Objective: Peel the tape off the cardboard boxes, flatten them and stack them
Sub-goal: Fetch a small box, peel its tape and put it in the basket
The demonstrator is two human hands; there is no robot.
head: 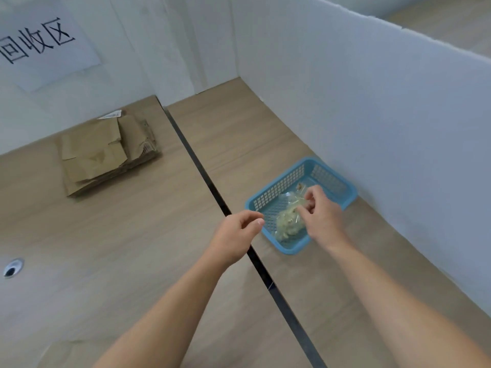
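Right hand (322, 216) over basket (275, 188), cardboard stack (101, 155) beyond

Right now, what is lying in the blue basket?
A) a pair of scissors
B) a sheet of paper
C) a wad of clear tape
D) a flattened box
C: a crumpled wad of clear tape lies in the blue basket, right by the fingers of the right hand. The flattened boxes are stacked on the other table, to the left.
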